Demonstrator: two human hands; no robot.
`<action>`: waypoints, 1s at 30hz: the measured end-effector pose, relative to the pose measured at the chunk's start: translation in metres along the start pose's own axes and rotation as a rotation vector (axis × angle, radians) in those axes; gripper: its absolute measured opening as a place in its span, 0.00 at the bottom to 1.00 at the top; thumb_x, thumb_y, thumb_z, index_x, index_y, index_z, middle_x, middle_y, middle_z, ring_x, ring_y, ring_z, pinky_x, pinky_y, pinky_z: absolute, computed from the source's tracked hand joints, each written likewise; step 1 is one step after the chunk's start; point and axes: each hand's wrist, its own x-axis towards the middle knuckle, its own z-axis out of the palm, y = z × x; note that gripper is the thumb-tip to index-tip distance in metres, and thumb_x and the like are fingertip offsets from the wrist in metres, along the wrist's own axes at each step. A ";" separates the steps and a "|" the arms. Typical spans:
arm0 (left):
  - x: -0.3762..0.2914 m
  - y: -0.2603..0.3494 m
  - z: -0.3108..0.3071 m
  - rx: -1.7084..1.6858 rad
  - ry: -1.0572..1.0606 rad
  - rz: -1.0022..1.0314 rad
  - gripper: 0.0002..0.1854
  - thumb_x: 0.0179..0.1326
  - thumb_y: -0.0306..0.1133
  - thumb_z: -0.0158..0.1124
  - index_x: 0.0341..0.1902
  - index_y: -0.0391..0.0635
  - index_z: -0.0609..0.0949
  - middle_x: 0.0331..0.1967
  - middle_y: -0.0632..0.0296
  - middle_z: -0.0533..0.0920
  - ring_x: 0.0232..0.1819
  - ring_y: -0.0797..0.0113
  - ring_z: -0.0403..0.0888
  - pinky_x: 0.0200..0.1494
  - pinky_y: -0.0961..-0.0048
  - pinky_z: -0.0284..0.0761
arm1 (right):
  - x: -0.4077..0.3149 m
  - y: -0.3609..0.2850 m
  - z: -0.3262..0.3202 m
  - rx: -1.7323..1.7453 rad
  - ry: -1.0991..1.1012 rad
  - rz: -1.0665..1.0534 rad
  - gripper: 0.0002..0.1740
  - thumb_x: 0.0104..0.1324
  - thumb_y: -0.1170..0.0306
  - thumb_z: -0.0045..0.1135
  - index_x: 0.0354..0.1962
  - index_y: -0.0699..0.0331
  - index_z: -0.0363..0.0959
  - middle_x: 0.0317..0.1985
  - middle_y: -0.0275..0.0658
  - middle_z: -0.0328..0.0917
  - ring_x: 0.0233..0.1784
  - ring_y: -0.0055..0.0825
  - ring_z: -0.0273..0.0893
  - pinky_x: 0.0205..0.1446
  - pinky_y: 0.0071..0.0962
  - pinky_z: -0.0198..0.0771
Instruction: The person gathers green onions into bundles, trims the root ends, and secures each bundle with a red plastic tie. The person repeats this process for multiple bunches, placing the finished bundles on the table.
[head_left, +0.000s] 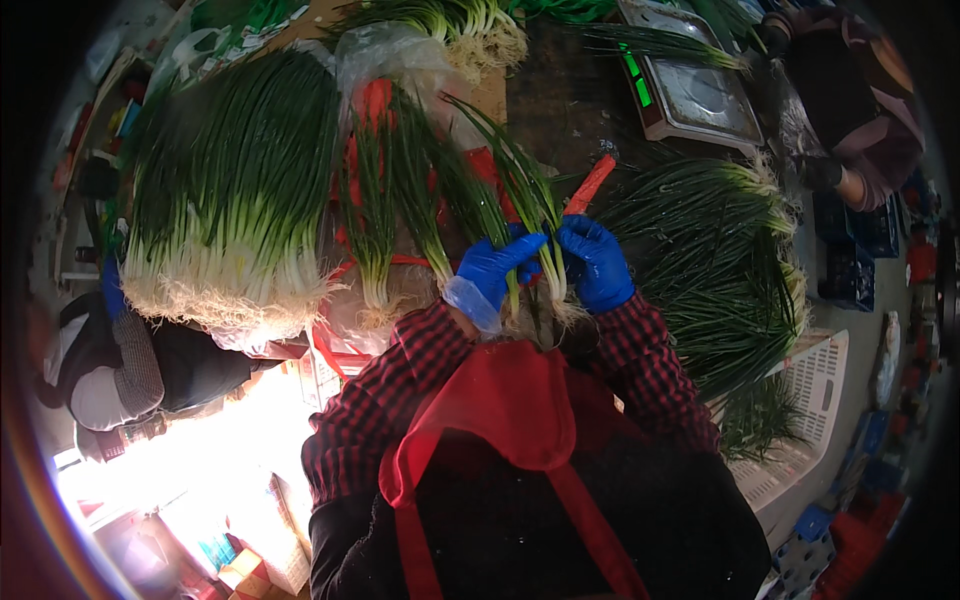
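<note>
Both my hands wear blue gloves and meet over a few green onions (551, 262), whose leaves point away from me and whose roots hang near my chest. My left hand (495, 266) has thumb and fingers closed on the stalks from the left. From the right, my right hand (596, 259) pinches the same stalks. Just left lie small bunches of green onions (369, 217). A large row of green onions (232, 187) fills the table's left part, roots towards me. More green onions (697, 255) are heaped at the right, roots outward. A red-wrapped object (591, 184) lies beyond my right hand.
A scale (705, 94) with a lit display stands at the back right, onions on it. Clear plastic film (390, 52) and another onion bunch (487, 37) lie at the back. A white crate (817, 412) sits at my right. Other people work at right (847, 105) and left (135, 360).
</note>
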 end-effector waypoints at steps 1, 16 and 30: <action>0.002 -0.004 -0.002 0.089 -0.056 0.070 0.11 0.51 0.28 0.64 0.38 0.41 0.77 0.28 0.63 0.79 0.27 0.72 0.76 0.27 0.78 0.71 | 0.001 0.001 -0.001 0.009 -0.015 -0.019 0.11 0.57 0.77 0.54 0.40 0.68 0.71 0.36 0.38 0.76 0.39 0.26 0.74 0.45 0.24 0.70; 0.006 -0.011 0.000 0.104 -0.088 0.156 0.12 0.49 0.24 0.64 0.40 0.41 0.78 0.33 0.59 0.80 0.35 0.67 0.78 0.40 0.73 0.73 | -0.005 0.002 0.018 -0.245 0.069 -0.191 0.08 0.55 0.77 0.55 0.35 0.66 0.73 0.29 0.34 0.74 0.30 0.21 0.72 0.36 0.20 0.67; 0.007 -0.016 -0.003 0.139 -0.074 0.231 0.17 0.44 0.22 0.67 0.40 0.39 0.76 0.31 0.61 0.79 0.34 0.68 0.78 0.37 0.74 0.74 | -0.003 0.006 0.016 -0.187 0.073 -0.133 0.07 0.56 0.79 0.52 0.34 0.66 0.71 0.31 0.34 0.73 0.32 0.20 0.71 0.37 0.21 0.68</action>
